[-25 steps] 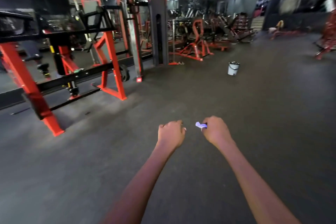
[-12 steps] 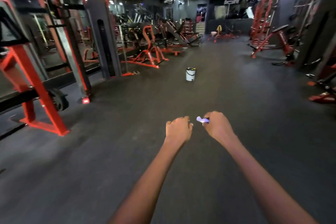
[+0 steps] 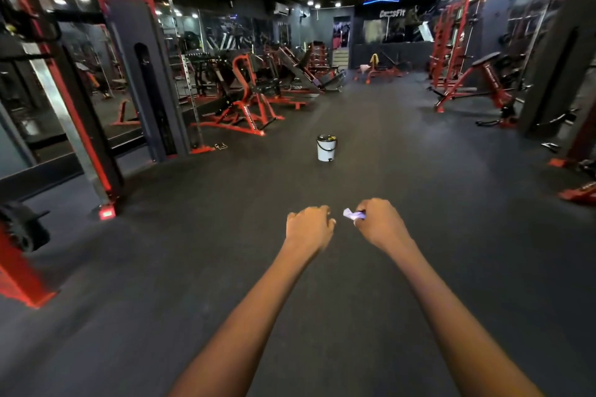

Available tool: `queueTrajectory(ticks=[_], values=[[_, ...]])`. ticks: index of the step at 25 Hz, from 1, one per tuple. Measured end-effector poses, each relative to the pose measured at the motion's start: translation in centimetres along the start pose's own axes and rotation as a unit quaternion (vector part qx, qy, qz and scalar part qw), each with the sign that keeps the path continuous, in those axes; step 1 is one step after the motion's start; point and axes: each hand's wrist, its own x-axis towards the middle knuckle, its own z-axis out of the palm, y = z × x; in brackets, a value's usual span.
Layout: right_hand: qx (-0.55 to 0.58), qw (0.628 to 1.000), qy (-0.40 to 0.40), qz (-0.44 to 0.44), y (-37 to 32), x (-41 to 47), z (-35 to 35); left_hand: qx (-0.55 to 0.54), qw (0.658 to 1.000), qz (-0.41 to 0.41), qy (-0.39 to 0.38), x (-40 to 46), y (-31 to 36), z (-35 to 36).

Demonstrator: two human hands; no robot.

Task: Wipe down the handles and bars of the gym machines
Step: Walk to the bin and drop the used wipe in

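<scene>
head view | your right hand (image 3: 382,225) has its grip closed on a small purple-white cloth (image 3: 352,214) | your left hand (image 3: 309,226) is curled, holding nothing | white bucket (image 3: 326,147) stands on the floor ahead, red machines (image 3: 240,100) at both sides | my advice: unfold the cloth before you wrap a handle.

open floor (image 3: 387,190), bucket (image 3: 326,147) ahead, machines (image 3: 240,97) flanking

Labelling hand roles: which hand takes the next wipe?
Probably right. The right hand already grips the small crumpled white-purple cloth; the left hand is curled and holds nothing. No machine within reach yet.
</scene>
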Motion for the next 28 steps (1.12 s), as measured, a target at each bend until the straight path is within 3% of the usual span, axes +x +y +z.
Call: queueTrajectory(ticks=[11, 17, 22, 28], values=[[0.011, 1.000, 0.008, -0.003, 4.8, 40.1, 8.0, -0.012, 1.000, 0.008, 0.020, 40.8, -4.3, 3.8], [0.018, 0.999, -0.003, 0.046, 8.7, 62.5, 10.5, -0.013, 1.000, 0.025, 0.013, 64.3, -5.1, 4.9], [0.028, 0.996, 0.002, 0.081, 15.3, 78.6, 13.7, 0.002, 0.999, 0.039, 0.007, 81.8, -4.2, 8.9], [0.029, 0.998, -0.010, 0.058, 23.1, 98.9, 16.3, 0.006, 0.998, 0.031, 0.055, 102.8, -1.7, 13.1]])
